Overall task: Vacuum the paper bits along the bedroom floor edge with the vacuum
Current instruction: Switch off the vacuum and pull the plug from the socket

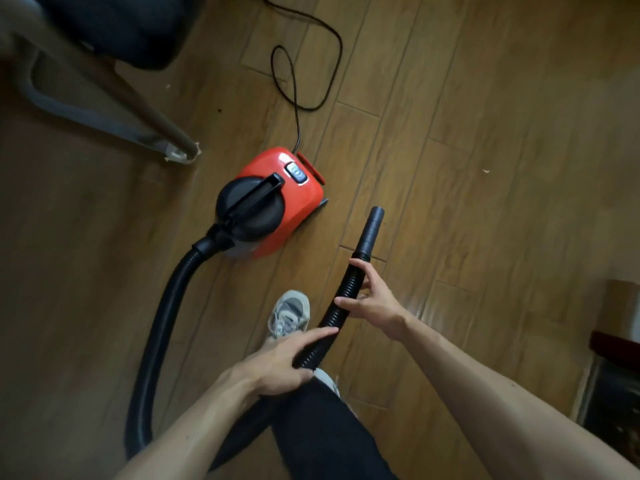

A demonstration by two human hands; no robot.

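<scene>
A red and black canister vacuum (277, 199) stands on the wooden floor in the middle of the view. Its black ribbed hose (157, 323) loops from the canister's front down to the left and back up to my hands. My left hand (280, 362) grips the hose low down. My right hand (372, 299) holds the hose higher, just below the smooth black nozzle (372, 230), which points up and away from me above the floor. A small paper bit (486, 171) lies on the floor at right, another paper bit (168, 86) near the chair.
A chair with a dark seat (114, 26) and metal legs (104, 123) stands at upper left. The black power cord (294, 74) loops on the floor behind the vacuum. My grey shoe (289, 313) is below the canister. Dark furniture (613, 358) sits at the right edge.
</scene>
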